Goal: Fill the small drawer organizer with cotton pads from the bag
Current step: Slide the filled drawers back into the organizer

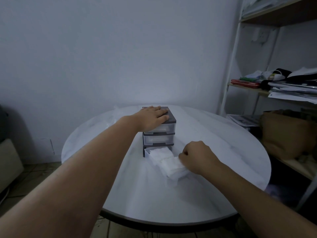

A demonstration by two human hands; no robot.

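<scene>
Your left hand (153,117) lies flat, fingers spread, on top of the organizer (158,129) at frame centre. Your right hand (197,157) is curled around the front of the pulled-out bottom drawer (171,170), packed with cotton pads (165,160). Both sit on the table (214,134).

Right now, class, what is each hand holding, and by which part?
The left hand lies flat on the grey top of the small plastic drawer organizer, bracing without a grip. The right hand is closed at the front end of the pulled-out bottom drawer of white cotton pads.
</scene>
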